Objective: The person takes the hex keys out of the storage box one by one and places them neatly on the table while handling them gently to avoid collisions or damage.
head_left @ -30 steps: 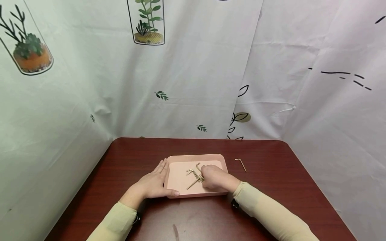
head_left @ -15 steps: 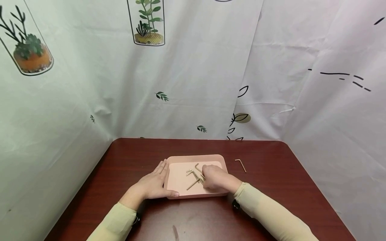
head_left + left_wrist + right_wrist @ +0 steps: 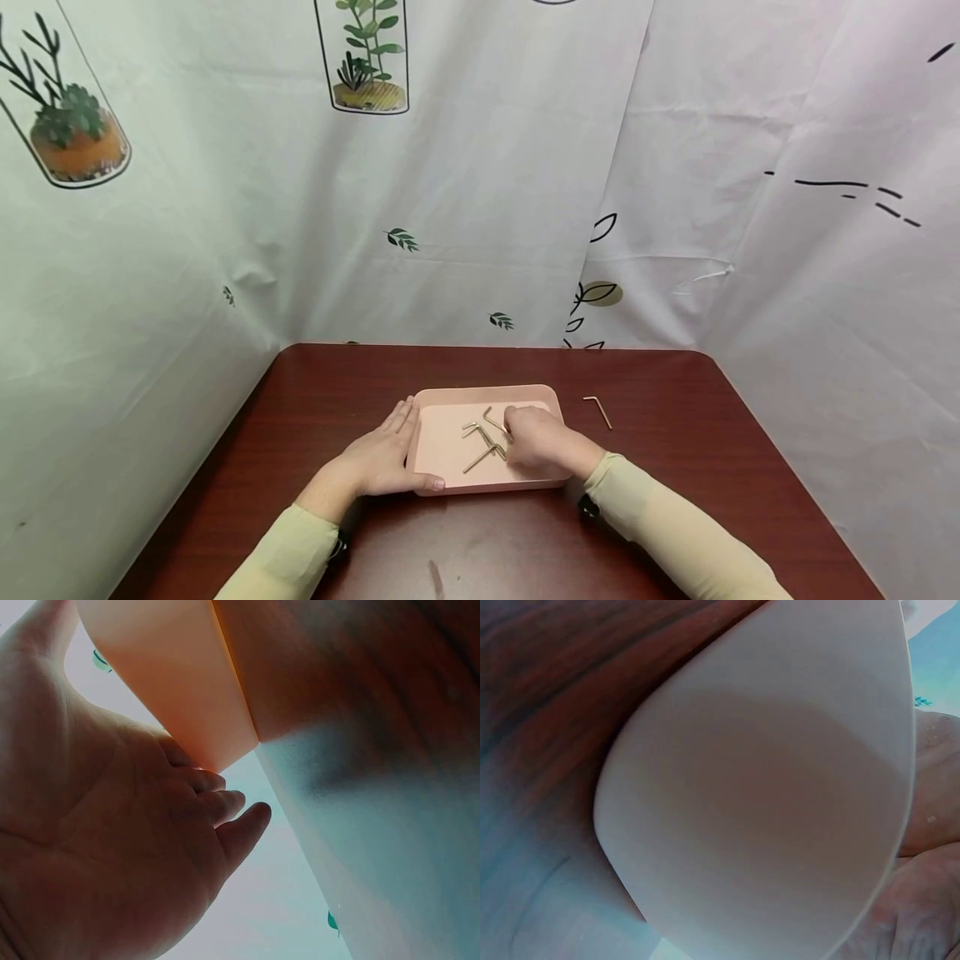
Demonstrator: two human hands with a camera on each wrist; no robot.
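Note:
A pink tray lies on the table with several brass-coloured hex keys in a loose pile inside. My left hand rests on the tray's left side, fingers straight along the edge and thumb at the near left corner. In the left wrist view the fingers touch the tray's outer wall. My right hand is inside the tray, right of the pile, its fingers bent downward. One hex key runs up to its fingertips, which are hidden, so whether they pinch a key does not show.
A single hex key lies on the dark red table, right of the tray. Behind the table hangs a white printed curtain, which also runs along both sides.
My right hand has shifted slightly to the right within the tray, so more of the hex keys shows. My left hand and the tray have stayed in place.

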